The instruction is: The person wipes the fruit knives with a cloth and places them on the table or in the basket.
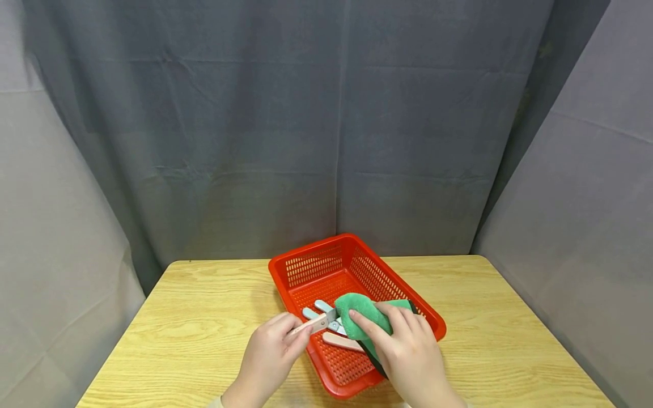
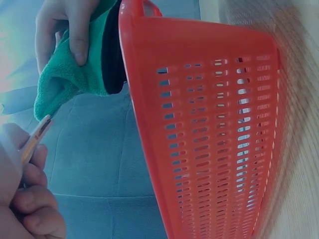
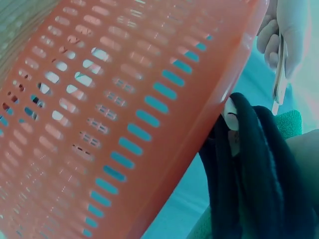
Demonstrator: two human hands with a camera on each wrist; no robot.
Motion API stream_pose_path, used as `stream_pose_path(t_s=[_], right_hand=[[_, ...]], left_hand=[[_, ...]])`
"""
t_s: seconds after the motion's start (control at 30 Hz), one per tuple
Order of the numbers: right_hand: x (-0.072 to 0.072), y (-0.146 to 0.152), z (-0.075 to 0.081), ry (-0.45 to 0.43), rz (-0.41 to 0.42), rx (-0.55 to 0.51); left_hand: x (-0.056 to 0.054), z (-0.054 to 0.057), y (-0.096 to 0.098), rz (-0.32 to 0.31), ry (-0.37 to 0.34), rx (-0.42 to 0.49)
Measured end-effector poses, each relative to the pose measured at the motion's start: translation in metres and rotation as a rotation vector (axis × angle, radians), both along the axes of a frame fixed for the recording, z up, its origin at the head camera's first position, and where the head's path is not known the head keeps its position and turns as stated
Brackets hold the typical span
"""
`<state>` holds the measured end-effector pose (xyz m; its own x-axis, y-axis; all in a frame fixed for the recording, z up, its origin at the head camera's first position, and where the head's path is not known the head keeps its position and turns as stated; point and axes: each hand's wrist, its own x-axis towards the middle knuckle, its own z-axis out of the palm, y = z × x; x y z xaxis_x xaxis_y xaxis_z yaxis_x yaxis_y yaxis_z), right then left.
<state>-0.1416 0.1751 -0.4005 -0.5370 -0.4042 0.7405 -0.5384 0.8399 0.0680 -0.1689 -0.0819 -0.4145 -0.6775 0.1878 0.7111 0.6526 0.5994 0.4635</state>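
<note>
In the head view my left hand (image 1: 270,348) holds a small folding-type knife by its pale handle (image 1: 309,327). Its grey blade (image 1: 331,315) runs up to a green cloth with a black border (image 1: 354,306). My right hand (image 1: 408,345) grips that cloth around the blade's end, so the tip is hidden. Both hands are over the near part of a red plastic basket (image 1: 326,362). In the left wrist view the knife (image 2: 39,133) points up toward a fold of the cloth (image 2: 70,74).
Inside the basket lie light blue handles (image 1: 322,306) and a pink handle (image 1: 340,341), partly covered by the cloth. The basket stands at an angle on a wood-grain table (image 1: 214,317). Grey curtains (image 1: 255,141) hang behind and at both sides.
</note>
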Motion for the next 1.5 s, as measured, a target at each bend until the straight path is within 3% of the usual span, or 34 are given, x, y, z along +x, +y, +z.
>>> stream_pose_path(t_s=[0.4,0.57,0.7,0.83,1.27,1.5], right_hand=[[-0.005,0.012,-0.001,-0.009,-0.063,-0.071],[-0.007,0.018,-0.001,0.001,-0.079,-0.075],[-0.009,0.021,0.000,0.065,-0.087,-0.104],[-0.008,0.021,-0.001,0.083,-0.091,-0.105],[0.002,-0.003,-0.003,0.043,0.025,0.008],[0.002,-0.008,-0.006,0.045,0.017,0.011]], left_hand=[[-0.001,0.000,-0.001,-0.012,0.056,-0.003],[0.002,0.001,-0.001,0.041,-0.047,0.025],[0.002,0.001,-0.001,0.110,-0.145,0.037],[0.001,0.001,-0.001,0.138,-0.191,0.028],[0.004,0.002,0.004,0.102,-0.193,0.014],[0.005,0.001,0.006,0.070,-0.200,0.014]])
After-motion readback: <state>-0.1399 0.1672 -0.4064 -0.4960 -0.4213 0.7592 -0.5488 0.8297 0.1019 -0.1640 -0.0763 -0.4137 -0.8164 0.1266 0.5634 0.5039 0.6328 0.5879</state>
